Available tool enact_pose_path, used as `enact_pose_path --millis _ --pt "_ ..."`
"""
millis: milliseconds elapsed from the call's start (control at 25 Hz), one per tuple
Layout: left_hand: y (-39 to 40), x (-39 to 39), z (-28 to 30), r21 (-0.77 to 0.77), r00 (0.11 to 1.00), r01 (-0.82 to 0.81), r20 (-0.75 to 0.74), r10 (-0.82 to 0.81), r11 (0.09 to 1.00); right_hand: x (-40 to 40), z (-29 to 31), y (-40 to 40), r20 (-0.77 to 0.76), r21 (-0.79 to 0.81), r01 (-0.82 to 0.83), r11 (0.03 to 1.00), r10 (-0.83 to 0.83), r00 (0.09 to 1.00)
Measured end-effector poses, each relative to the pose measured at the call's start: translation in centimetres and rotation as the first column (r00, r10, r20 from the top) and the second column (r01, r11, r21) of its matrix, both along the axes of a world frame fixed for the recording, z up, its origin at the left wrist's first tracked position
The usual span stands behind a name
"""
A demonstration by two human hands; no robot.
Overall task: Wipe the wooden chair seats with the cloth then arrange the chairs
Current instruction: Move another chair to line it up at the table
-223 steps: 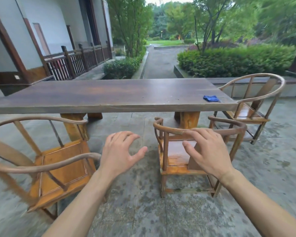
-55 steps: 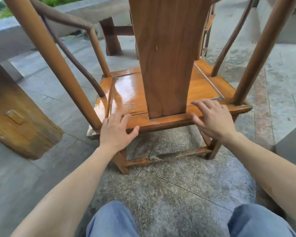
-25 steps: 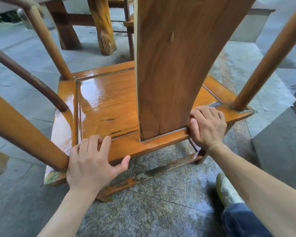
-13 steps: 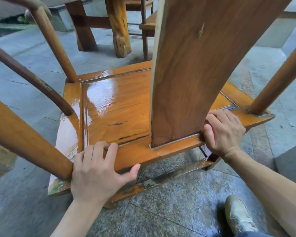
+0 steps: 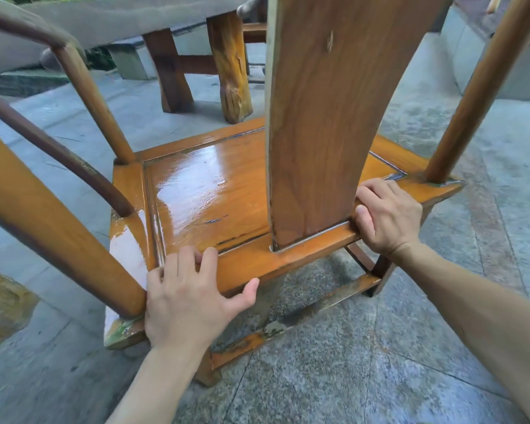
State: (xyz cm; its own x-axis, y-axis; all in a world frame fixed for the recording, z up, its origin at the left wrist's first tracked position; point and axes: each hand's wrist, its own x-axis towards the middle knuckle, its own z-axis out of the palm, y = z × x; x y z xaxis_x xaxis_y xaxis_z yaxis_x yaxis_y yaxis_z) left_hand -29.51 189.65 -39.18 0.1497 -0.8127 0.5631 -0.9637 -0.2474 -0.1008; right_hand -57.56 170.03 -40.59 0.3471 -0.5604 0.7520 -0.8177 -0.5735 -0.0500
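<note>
1. The wooden chair (image 5: pixel 325 117) stands on the grey stone paving (image 5: pixel 380 362), seen from behind and above, its broad back splat rising up the middle of the view
2. Its seat (image 5: pixel 202 197) is glossy orange-brown and shines as if wet, with a darker recessed panel inside a raised frame
3. The left hand (image 5: pixel 187 301) grips the rear rail of the seat just beside the thick left back post (image 5: pixel 52 221); its fingers curl over the top of the rail onto the panel edge, and the thumb hooks under the rail's outer edge
4. The right hand (image 5: pixel 386 215) holds the same rear rail on the other side of the splat, touching the splat's base, fingers curled tight over the top
5. The splat lies between the two hands, and the seat lies just beyond the fingers
6. A long table (image 5: pixel 129 16) on chunky wooden legs (image 5: pixel 231 71) stands past the chair's front edge
</note>
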Motion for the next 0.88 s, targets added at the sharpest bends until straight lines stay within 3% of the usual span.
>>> enact_pose_path --millis 880 --pt "-17.1 -7.0 0.1 0.026 0.933 -0.361 0.021 0.36 0.932 1.6 -0.2 -25.9 0.025 -0.003 -0.359 0.933 0.359 0.933"
